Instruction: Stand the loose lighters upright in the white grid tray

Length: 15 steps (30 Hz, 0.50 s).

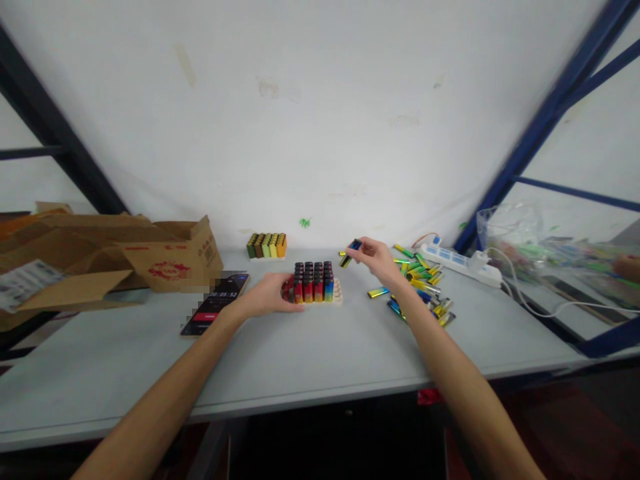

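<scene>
A white tray (338,293) stands mid-table, with rows of upright lighters (314,288) in red, orange and blue with dark tops. Bare slots show along its right side. My left hand (273,295) is closed around the tray's left end, thumb at the near corner and fingers behind. Up and to the right of the tray, my right hand (374,259) pinches a lighter (350,254), blue-black above and yellow below, tilted in the air. Under and beside my right forearm lies a loose pile of shiny green, yellow and blue lighters (425,280).
Against the wall is a second block of green-to-orange lighters (267,247). A phone (216,303) with a running timer lies left of my left hand, by an opened cardboard box (175,257). A power strip (460,263) with a white cable borders the pile at right.
</scene>
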{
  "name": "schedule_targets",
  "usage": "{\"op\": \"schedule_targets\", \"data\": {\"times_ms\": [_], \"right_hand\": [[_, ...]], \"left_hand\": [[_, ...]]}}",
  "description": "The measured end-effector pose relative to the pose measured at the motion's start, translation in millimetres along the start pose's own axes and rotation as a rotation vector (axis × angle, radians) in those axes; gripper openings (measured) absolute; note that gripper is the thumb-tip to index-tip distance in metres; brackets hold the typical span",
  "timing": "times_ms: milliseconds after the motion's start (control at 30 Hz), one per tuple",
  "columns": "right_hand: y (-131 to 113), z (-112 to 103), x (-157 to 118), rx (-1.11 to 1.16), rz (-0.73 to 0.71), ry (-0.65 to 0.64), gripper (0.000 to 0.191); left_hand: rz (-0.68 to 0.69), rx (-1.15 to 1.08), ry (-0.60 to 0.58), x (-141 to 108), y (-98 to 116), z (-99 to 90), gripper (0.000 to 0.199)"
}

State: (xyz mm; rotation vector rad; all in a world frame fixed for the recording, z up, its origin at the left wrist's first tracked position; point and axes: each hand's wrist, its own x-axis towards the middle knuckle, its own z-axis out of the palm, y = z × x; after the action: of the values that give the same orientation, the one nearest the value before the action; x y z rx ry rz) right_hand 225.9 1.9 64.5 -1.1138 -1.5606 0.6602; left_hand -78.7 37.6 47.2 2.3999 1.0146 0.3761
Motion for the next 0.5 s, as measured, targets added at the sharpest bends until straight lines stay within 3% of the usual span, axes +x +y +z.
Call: {"op": "schedule_targets", "data": {"times_ms": [267,367,500], "right_hand": [[18,29,-20,0.310,0.116,-0.116,0.044],[19,32,-21,0.301,0.083,-0.054,0.044],[20,31,-20,0.330,0.166,-0.012,0.047]], "left_hand": [[-0.010,-0.025,-0.014,-2,4,-2.0,0.047],[-0.008,-0.029,-0.011,-2,5,-1.8,0.047],[-0.015,0.001,-0.002,-2,7,-2.5,0.045]]}}
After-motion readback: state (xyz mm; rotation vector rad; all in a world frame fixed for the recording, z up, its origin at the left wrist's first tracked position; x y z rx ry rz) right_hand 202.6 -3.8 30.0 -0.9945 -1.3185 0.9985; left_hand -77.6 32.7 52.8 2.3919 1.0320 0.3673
